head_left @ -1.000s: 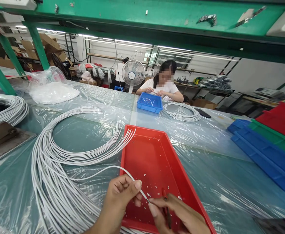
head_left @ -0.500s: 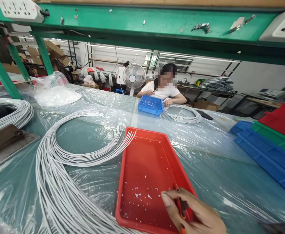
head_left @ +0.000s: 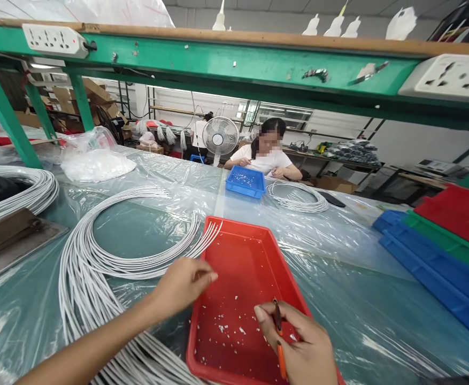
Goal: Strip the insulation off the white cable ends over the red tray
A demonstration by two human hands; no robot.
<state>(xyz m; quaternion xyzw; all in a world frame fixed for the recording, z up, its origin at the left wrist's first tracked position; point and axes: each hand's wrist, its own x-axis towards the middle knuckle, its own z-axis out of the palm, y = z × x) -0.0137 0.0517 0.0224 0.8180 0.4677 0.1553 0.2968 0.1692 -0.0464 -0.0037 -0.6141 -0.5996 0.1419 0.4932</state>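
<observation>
My right hand (head_left: 304,342) is wrapped round small cutting pliers (head_left: 277,321) with orange handles, over the near right part of a red plastic tray (head_left: 288,267). The pliers' tip points away from me. My left hand (head_left: 184,286) hovers by the tray's left rim, its fingers loosely curled and the thumb apart; nothing shows in it. Just beyond it, the cut ends of a bundle of white cables (head_left: 138,262) lie over the tray's rim. The bundle loops across the table to the left. Small white scraps (head_left: 224,323) are scattered on the tray's floor.
Across the table a person (head_left: 272,155) works beside a blue tray (head_left: 244,182) and a cable coil (head_left: 296,197). Stacked trays (head_left: 438,246) stand right. Left are another coil (head_left: 37,187), a metal block (head_left: 5,230) and a white bag (head_left: 98,163). A green shelf beam (head_left: 202,64) crosses above.
My left hand has come into view from the lower left, reaching to the tray's rim. My right hand has shifted slightly left with the pliers. The view has tilted up a little.
</observation>
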